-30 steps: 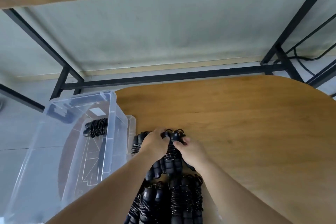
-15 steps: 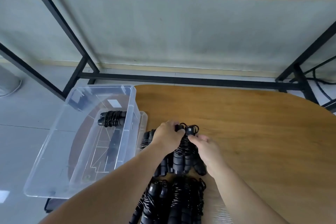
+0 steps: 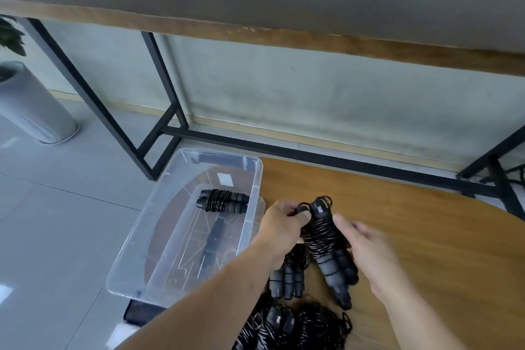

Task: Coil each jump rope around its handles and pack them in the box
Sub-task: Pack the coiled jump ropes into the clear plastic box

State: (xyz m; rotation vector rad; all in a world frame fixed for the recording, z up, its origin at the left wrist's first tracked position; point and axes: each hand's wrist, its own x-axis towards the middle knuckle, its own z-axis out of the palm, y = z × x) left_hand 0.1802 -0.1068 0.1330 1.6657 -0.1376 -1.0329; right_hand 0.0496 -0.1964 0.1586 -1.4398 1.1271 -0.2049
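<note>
A black coiled jump rope (image 3: 326, 241) is lifted above the wooden table (image 3: 426, 236). My left hand (image 3: 279, 226) grips its upper end, thumb over the handle top. My right hand (image 3: 366, 253) holds its right side with curled fingers. Under it another coiled rope (image 3: 287, 275) lies on the table, and several more coiled ropes (image 3: 295, 324) are piled at the near edge. The clear plastic box (image 3: 181, 173) stands at the table's left edge with one coiled rope (image 3: 223, 201) inside.
A black metal frame (image 3: 159, 111) and a wooden shelf (image 3: 284, 34) stand beyond the table against the wall. A grey cylindrical bin (image 3: 31, 105) stands on the tiled floor at the far left. A dark object (image 3: 139, 312) shows under the box.
Both hands have lifted one coiled rope off the pile and raised it. The camera has turned left, so more of the box and floor shows.
</note>
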